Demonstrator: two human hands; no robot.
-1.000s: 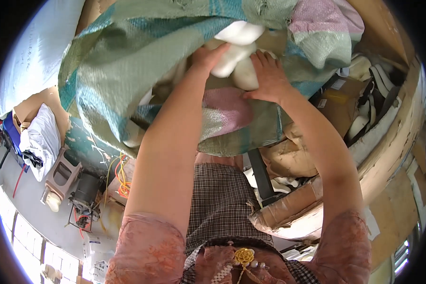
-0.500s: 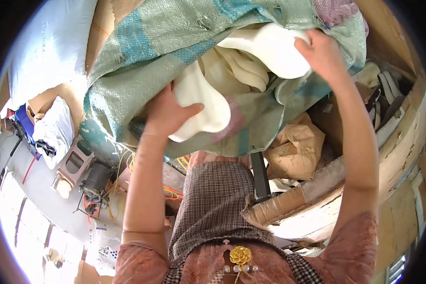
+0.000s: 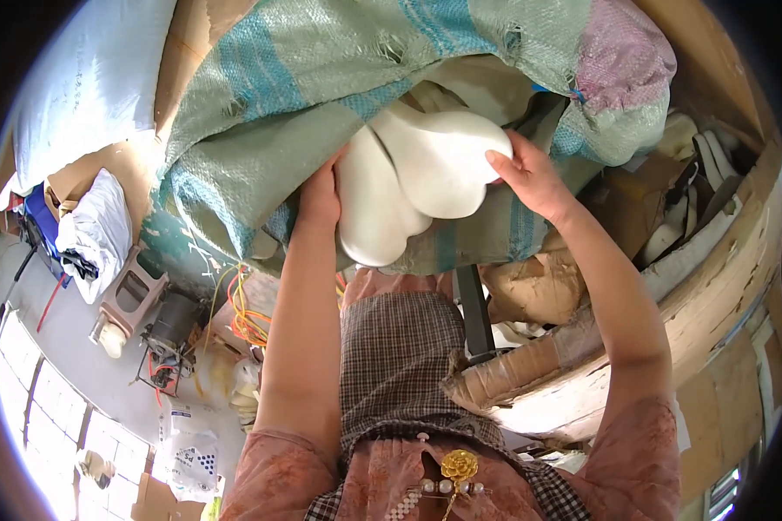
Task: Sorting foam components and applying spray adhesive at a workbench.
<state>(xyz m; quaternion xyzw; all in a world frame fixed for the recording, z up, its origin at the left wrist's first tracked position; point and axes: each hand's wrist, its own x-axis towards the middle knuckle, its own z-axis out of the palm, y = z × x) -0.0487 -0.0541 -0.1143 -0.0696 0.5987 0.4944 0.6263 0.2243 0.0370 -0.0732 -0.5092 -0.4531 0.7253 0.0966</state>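
Two smooth white moulded pieces with broad rounded ends lie against each other at the mouth of a large green woven sack; their exact kind I cannot tell. My left hand grips the outer edge of the left white piece, its fingers partly hidden. With thumb and fingers, my right hand pinches the rounded end of the right white piece. The narrow ends of both run back into the sack. Behind them, more cream-coloured pieces show inside the sack.
To the right stand a torn cardboard carton edge and crumpled brown paper. A dark metal bar rises below the sack. At the left are a beige stool, a dark motor and orange cords.
My right hand has moved left and nearer, bringing the right white piece against the left one. The sack's right side has folded down, and fewer cream pieces show.
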